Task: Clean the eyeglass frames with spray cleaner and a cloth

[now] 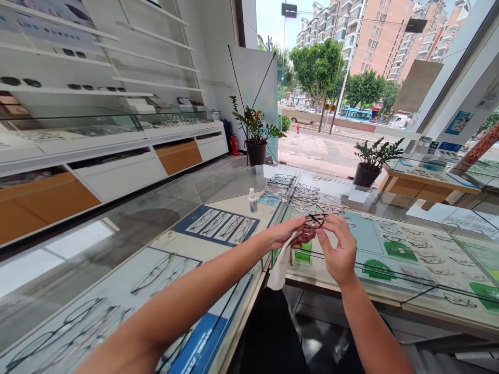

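Both hands meet over the inner corner of the glass counters, around a pair of dark-framed eyeglasses [316, 218]. My left hand [290, 234] has its fingers closed on the left side of the frame. A pale cleaning cloth [281, 267] hangs down from that same hand. My right hand [340, 246] pinches the right side of the glasses between thumb and fingers. Some fingertips and part of the frame are hidden behind one another. A small white bottle [253, 200] stands upright on the glass, beyond my left forearm.
Glass display counters [218, 182] hold rows of eyeglasses on both sides. A blue tray [224, 224] of frames lies under the glass at left. Potted plants [257, 150] stand by the shopfront, near a red fire extinguisher [234, 146]. Wall shelves [156, 85] line the left.
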`<state>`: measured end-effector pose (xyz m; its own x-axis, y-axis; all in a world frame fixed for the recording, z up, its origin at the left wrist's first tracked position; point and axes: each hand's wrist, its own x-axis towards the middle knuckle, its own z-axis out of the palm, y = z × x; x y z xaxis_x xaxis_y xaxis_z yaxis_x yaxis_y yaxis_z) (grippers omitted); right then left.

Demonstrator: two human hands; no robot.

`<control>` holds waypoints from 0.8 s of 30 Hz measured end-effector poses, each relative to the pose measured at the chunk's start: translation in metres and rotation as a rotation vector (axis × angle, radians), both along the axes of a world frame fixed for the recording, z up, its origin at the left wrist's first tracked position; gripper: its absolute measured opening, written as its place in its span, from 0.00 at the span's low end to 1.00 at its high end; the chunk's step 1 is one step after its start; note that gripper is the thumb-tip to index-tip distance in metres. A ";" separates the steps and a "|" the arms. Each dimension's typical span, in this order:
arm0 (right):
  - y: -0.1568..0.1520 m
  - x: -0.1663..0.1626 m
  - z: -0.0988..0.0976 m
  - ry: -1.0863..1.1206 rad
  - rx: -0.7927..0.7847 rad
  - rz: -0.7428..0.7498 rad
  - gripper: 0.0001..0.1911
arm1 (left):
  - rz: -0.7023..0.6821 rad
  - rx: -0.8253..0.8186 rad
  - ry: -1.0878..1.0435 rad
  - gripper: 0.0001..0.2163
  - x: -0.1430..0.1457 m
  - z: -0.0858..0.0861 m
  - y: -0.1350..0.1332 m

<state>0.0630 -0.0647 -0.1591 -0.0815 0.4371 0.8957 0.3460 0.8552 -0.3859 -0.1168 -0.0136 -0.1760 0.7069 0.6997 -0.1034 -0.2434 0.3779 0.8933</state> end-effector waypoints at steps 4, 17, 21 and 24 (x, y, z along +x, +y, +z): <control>0.018 0.001 0.018 -0.026 -0.040 -0.033 0.02 | -0.244 -0.036 0.033 0.33 -0.019 -0.007 0.011; 0.157 -0.112 0.037 -0.775 -0.455 0.039 0.07 | -0.596 -0.101 0.106 0.29 -0.021 -0.029 0.010; 0.162 -0.134 0.021 -0.850 -0.492 0.027 0.07 | -0.572 -0.117 0.069 0.29 -0.017 -0.028 0.009; 0.163 -0.142 0.014 -0.937 -0.466 0.011 0.08 | -0.603 -0.106 0.078 0.30 -0.013 -0.026 0.008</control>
<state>-0.0787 0.0979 -0.1452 -0.6623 0.7177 0.2152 0.6696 0.6958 -0.2597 -0.1299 -0.0056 -0.2015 0.9624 0.1621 -0.2180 0.1056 0.5161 0.8500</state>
